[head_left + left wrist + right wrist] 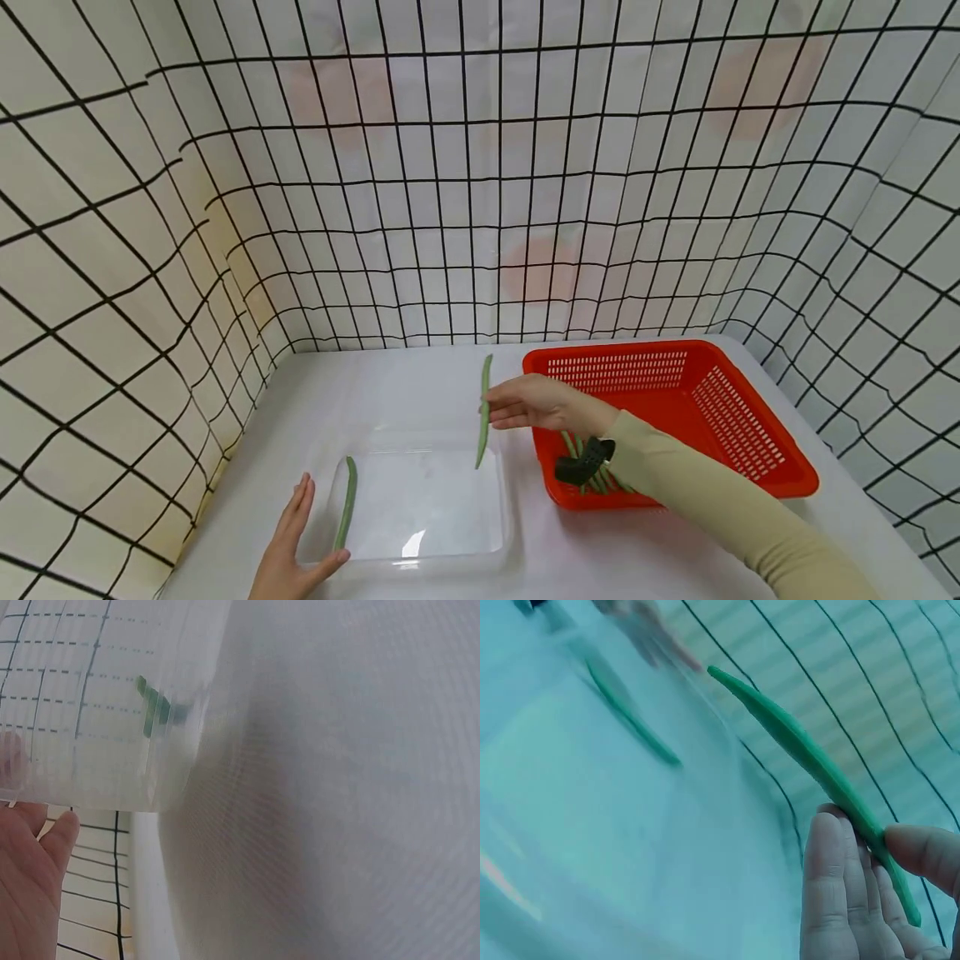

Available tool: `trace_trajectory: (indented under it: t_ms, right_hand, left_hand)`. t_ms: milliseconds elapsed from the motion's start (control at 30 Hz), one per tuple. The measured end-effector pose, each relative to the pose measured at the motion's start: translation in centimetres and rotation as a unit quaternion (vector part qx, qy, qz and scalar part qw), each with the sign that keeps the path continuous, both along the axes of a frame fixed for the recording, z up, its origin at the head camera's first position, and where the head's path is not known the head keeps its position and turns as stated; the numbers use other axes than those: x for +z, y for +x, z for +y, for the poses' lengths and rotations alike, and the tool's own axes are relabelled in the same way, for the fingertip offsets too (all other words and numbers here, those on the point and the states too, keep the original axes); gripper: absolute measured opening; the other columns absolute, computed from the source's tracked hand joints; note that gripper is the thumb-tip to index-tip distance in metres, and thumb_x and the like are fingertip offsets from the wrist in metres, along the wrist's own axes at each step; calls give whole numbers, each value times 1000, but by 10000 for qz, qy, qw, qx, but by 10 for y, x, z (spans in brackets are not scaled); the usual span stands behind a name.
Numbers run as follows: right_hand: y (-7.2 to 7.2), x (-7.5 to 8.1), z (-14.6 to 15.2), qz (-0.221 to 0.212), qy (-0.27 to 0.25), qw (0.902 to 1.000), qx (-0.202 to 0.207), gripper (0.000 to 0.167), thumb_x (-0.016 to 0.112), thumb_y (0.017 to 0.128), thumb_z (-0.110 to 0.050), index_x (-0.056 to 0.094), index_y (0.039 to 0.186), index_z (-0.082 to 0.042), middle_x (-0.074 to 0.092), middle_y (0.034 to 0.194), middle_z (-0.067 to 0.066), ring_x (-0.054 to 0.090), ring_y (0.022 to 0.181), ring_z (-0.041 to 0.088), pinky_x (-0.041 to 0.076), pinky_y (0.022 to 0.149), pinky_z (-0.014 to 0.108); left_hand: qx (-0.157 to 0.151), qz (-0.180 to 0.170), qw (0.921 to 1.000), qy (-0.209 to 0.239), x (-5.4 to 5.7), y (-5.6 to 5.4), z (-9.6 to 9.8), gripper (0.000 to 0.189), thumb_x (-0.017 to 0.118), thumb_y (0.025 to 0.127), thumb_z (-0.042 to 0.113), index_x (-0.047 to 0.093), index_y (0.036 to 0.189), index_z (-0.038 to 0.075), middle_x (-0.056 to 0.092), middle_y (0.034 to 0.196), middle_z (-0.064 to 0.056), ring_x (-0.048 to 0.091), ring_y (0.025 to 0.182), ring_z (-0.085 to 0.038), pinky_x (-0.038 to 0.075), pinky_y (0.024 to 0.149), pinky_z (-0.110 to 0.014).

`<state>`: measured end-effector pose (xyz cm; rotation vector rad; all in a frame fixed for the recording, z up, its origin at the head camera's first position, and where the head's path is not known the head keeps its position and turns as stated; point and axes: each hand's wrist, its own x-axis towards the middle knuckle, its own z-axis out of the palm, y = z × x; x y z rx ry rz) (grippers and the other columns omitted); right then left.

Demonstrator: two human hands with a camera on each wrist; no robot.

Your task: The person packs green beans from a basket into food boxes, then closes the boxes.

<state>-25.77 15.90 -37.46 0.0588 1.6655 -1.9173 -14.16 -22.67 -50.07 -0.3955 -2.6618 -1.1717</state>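
Note:
My right hand pinches a long green bean between thumb and fingers, above the back right of a clear plastic box. In the right wrist view the held green bean slants past the fingertips. Another green bean lies along the left side inside the box. My left hand is at the box's left edge with its fingers straight and thumb spread. In the left wrist view that hand appears beside the box wall.
A red plastic basket with slotted walls stands to the right, partly behind my right forearm. Several green beans lie in its near left corner. A black wire grid over white sheeting surrounds the white table at the back and sides.

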Motion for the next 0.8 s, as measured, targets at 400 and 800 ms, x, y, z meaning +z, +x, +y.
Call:
trace_trajectory:
  t_ms: [400, 800]
  right_hand:
    - [3, -25, -104, -221, 320, 9941, 1010, 18, 65, 89, -6, 67, 98, 10, 69, 83, 16, 68, 71, 21, 55, 75, 36]
    - [13, -70, -164, -481, 670, 9919, 970, 7, 66, 85, 0, 68, 83, 6, 67, 77, 17, 65, 59, 17, 56, 66, 32]
  left_hand:
    - [-36, -159, 9995, 273, 5, -4, 6, 109, 86, 68, 21, 18, 153, 25, 14, 157, -9, 13, 138, -44, 24, 90, -74]
    - [-13, -246, 9991, 343, 0, 6, 0, 109, 87, 67, 18, 19, 153, 26, 14, 157, -7, 13, 138, -45, 23, 94, -73]
